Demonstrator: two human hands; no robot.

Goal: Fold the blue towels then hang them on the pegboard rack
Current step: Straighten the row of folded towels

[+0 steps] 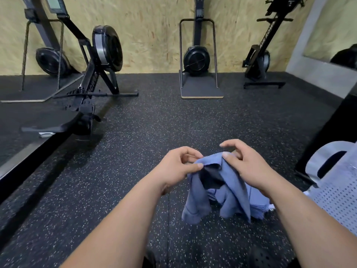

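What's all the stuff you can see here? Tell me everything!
blue towel: one, blue, hanging crumpled between both hands, centre
folded towel pile: one, blue, on the floor behind the held towel
basket: one, pale grey with holes, right edge
rowing machine: one, black, laid out at left
upright machines: three, black, along the wall
wall: one, tan wood board, at the back
floor: one, black with speckles, underneath everything
left hand: one, pinches the towel's top
right hand: one, grips the towel's top
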